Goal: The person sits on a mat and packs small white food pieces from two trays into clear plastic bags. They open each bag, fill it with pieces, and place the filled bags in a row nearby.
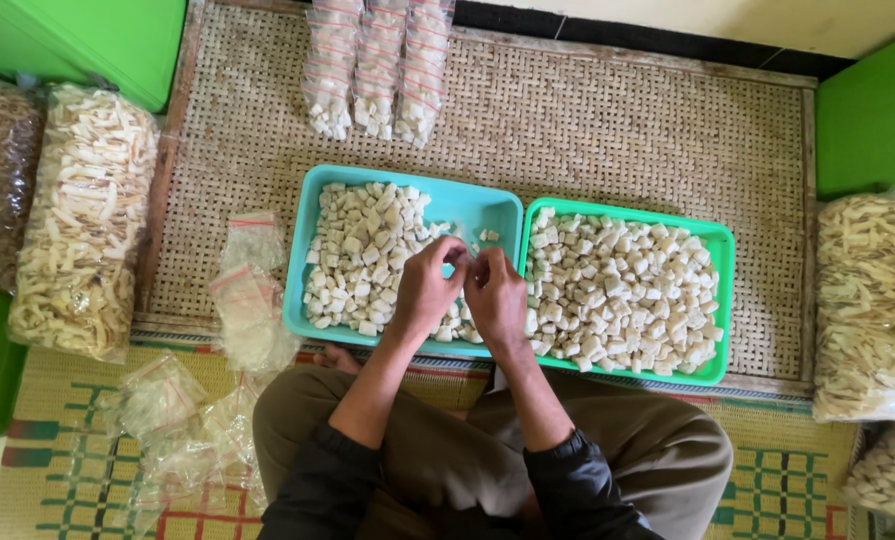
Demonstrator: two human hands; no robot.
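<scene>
Now both hands, left hand (425,290) and right hand (497,298), are pinching a thin clear bag (470,262) over the blue tray (467,205) of white cracker cubes (357,260). It looks light, slippery; hold its top edge.

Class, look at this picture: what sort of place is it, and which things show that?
Probably a home snack-packing spot on the floor. Two trays of pale cubes sit on a woven mat, with filled small bags behind and empty plastic bags beside them.
</scene>
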